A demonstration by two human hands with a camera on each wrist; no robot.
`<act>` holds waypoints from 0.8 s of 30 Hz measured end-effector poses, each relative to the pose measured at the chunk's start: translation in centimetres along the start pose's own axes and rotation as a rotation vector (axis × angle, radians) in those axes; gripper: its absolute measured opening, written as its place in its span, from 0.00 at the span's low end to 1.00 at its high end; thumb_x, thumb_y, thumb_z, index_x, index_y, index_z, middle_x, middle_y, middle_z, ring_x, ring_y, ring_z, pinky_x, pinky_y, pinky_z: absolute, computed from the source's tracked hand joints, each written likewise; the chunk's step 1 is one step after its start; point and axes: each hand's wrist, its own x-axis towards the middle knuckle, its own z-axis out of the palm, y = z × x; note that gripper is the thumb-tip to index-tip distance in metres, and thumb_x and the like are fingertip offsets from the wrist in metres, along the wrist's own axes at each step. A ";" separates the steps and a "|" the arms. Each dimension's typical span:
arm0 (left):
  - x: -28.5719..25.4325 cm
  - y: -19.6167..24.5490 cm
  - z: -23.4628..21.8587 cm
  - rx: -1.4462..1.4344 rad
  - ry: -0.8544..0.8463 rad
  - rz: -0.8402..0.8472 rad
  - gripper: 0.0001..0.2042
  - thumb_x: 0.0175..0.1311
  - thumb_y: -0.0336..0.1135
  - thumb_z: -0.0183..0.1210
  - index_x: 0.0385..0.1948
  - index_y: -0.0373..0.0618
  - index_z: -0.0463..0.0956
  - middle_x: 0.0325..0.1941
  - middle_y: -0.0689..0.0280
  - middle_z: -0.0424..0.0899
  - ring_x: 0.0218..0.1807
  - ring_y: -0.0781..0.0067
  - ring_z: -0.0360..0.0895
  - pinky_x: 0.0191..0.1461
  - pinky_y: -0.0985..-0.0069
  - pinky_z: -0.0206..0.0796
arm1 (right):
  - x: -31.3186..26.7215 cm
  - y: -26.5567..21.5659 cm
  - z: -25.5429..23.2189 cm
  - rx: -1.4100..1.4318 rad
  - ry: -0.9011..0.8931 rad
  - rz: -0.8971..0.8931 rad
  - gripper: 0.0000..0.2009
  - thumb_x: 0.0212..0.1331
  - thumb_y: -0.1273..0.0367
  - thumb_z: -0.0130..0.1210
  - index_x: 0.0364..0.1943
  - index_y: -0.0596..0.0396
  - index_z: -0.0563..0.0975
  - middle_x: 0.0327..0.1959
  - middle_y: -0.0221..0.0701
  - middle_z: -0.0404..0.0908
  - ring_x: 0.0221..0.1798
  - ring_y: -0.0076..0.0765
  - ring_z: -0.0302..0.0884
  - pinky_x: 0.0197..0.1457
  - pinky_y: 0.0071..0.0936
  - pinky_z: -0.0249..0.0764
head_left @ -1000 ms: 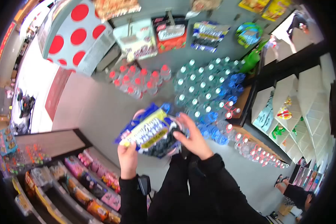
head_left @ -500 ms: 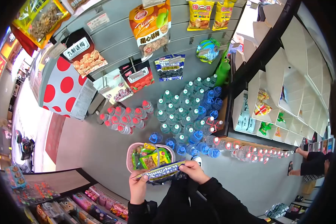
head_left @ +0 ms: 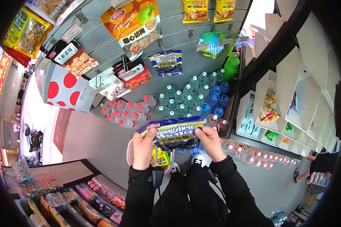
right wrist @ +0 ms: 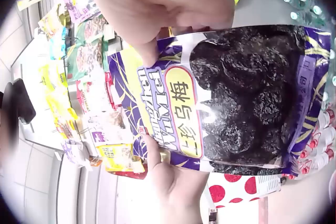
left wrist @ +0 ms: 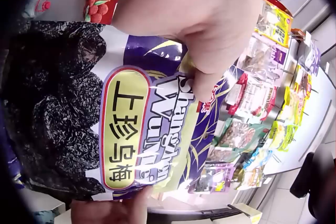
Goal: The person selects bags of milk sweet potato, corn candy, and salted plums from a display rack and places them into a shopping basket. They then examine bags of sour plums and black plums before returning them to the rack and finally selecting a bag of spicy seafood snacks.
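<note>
A purple-and-white bag of dried plums (head_left: 174, 137) is held up in front of the body, its printed front facing the head camera. My left hand (head_left: 143, 147) pinches its left edge near the top, thumb lying over the front. At the opposite edge my right hand (head_left: 212, 144) pinches it the same way. The left wrist view shows the yellow label (left wrist: 124, 129) and the dark plums (left wrist: 58, 108) pictured on the bag. Below the bag a pink basket (head_left: 130, 154) with yellow and green packets (head_left: 161, 158) stands on the floor, partly hidden by the bag and left hand.
Snack bags hang on the grey slatted wall ahead, including a matching plum bag (head_left: 166, 64). Red-capped bottles (head_left: 127, 113) and green-tinted bottles (head_left: 189, 94) stand on the floor below. White bins (head_left: 269, 102) rise on the right; low shelves (head_left: 83, 204) lie at the left.
The bag went from tilted over the basket to almost edge-on, then rose with its front toward the head camera. Both hands kept hold throughout. The head view has swung toward the wall.
</note>
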 end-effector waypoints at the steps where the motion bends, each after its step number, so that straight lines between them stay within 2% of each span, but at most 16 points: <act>1: 0.7 0.4 1.5 -0.007 -0.004 0.008 0.07 0.54 0.31 0.57 0.31 0.37 0.75 0.33 0.65 0.79 0.33 0.81 0.73 0.40 0.82 0.64 | 0.9 -0.6 -1.0 -0.037 -0.038 0.030 0.09 0.55 0.70 0.51 0.35 0.63 0.74 0.24 0.20 0.71 0.28 0.12 0.62 0.30 0.14 0.60; 2: 1.4 0.7 2.7 -0.033 -0.085 0.002 0.08 0.55 0.32 0.57 0.32 0.37 0.75 0.32 0.66 0.79 0.34 0.82 0.73 0.39 0.83 0.63 | 1.9 -1.8 -1.3 0.068 -0.067 -0.002 0.09 0.55 0.71 0.51 0.38 0.63 0.73 0.29 0.22 0.72 0.33 0.14 0.65 0.36 0.15 0.62; 3: 2.3 0.5 3.7 -0.032 -0.087 0.006 0.08 0.55 0.32 0.57 0.32 0.37 0.75 0.32 0.66 0.79 0.34 0.82 0.73 0.39 0.83 0.63 | 3.1 -2.9 -1.6 0.172 -0.095 -0.041 0.11 0.55 0.72 0.51 0.41 0.63 0.71 0.34 0.24 0.74 0.38 0.17 0.68 0.42 0.16 0.65; 5: 3.9 -0.5 5.2 0.039 -0.092 0.041 0.09 0.55 0.34 0.57 0.32 0.37 0.76 0.32 0.67 0.79 0.33 0.82 0.73 0.38 0.84 0.62 | 5.6 -3.5 -3.5 0.179 -0.190 -0.039 0.14 0.54 0.75 0.50 0.45 0.63 0.68 0.42 0.28 0.73 0.46 0.21 0.68 0.51 0.20 0.63; 7: 5.5 -1.5 6.3 0.080 -0.092 0.059 0.11 0.55 0.36 0.57 0.33 0.37 0.76 0.31 0.69 0.79 0.32 0.84 0.72 0.38 0.85 0.61 | 8.1 -4.0 -4.5 0.162 -0.184 -0.043 0.12 0.52 0.75 0.52 0.42 0.62 0.72 0.38 0.27 0.75 0.41 0.18 0.69 0.46 0.18 0.65; 9: 7.4 -2.6 6.6 0.102 -0.142 0.006 0.11 0.55 0.37 0.57 0.32 0.38 0.76 0.30 0.70 0.79 0.31 0.85 0.71 0.37 0.86 0.61 | 10.3 -3.0 -5.6 -0.018 -0.191 0.006 0.09 0.51 0.73 0.54 0.36 0.61 0.76 0.32 0.25 0.77 0.35 0.15 0.70 0.40 0.17 0.66; 10: 8.7 -3.3 6.0 0.179 -0.155 -0.011 0.11 0.55 0.37 0.57 0.32 0.38 0.76 0.30 0.70 0.78 0.31 0.86 0.71 0.37 0.86 0.61 | 11.4 -2.5 -5.5 -0.016 -0.157 -0.003 0.07 0.51 0.72 0.55 0.32 0.60 0.78 0.27 0.22 0.78 0.31 0.14 0.70 0.36 0.16 0.66; 14: 13.2 -4.1 5.7 0.269 -0.220 -0.012 0.09 0.53 0.33 0.58 0.31 0.37 0.76 0.29 0.68 0.79 0.31 0.86 0.72 0.37 0.87 0.62 | 15.0 -0.2 -5.4 -0.035 -0.143 0.023 0.09 0.51 0.70 0.55 0.32 0.62 0.77 0.27 0.23 0.78 0.30 0.13 0.69 0.34 0.15 0.65; 15: 14.2 -4.5 5.8 0.291 -0.188 0.021 0.08 0.54 0.33 0.58 0.30 0.38 0.76 0.28 0.68 0.79 0.29 0.86 0.72 0.35 0.87 0.62 | 16.0 0.6 -5.2 -0.054 -0.137 0.012 0.09 0.51 0.69 0.55 0.32 0.62 0.77 0.27 0.23 0.78 0.30 0.13 0.69 0.34 0.15 0.65; 18: 17.0 -5.4 5.5 0.253 -0.132 -0.049 0.08 0.52 0.34 0.59 0.26 0.39 0.76 0.24 0.70 0.78 0.25 0.86 0.72 0.29 0.88 0.62 | 18.2 1.7 -5.0 -0.071 -0.150 -0.008 0.10 0.51 0.68 0.55 0.34 0.62 0.76 0.28 0.25 0.78 0.31 0.14 0.69 0.35 0.16 0.66; 22: 20.4 -7.7 5.1 0.221 -0.157 -0.007 0.09 0.51 0.33 0.60 0.30 0.37 0.75 0.28 0.69 0.77 0.30 0.84 0.71 0.35 0.86 0.62 | 21.5 4.1 -4.0 -0.067 -0.101 -0.020 0.12 0.50 0.67 0.56 0.36 0.60 0.76 0.30 0.25 0.78 0.33 0.15 0.70 0.38 0.16 0.66; 24: 22.2 -9.4 4.5 0.178 -0.146 -0.043 0.10 0.50 0.31 0.61 0.32 0.36 0.74 0.31 0.69 0.77 0.32 0.83 0.71 0.37 0.84 0.62 | 23.2 5.9 -3.4 -0.072 -0.045 -0.069 0.13 0.49 0.67 0.57 0.35 0.62 0.76 0.28 0.27 0.79 0.30 0.18 0.71 0.35 0.19 0.67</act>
